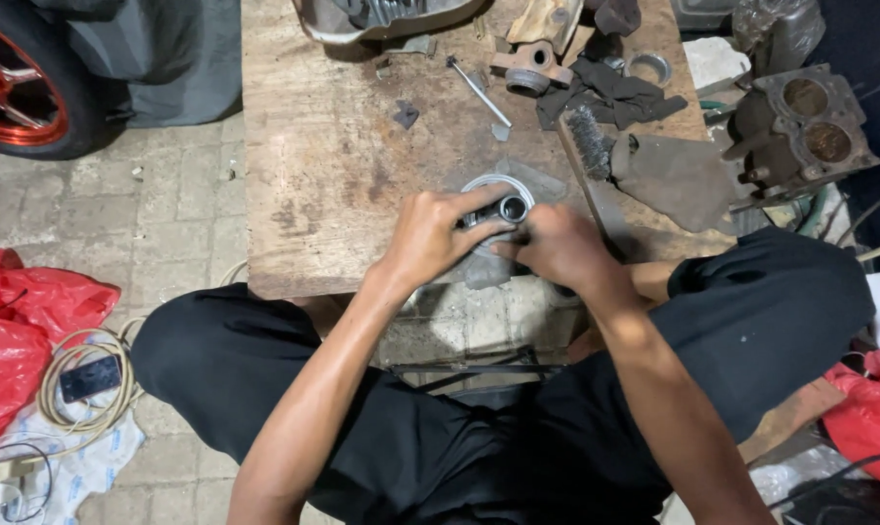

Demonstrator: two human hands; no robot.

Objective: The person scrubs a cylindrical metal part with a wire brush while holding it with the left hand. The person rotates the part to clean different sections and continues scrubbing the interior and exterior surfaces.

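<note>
Shiny metal cylinder point(511, 208); stained rough wood board point(323, 165); matt grey rag point(675, 178).

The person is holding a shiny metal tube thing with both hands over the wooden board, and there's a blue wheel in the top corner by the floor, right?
Nearly. The wheel is red-orange, not blue, as the head view shows. The rest holds: left hand and right hand grip the metal tube over the wooden board.
</note>
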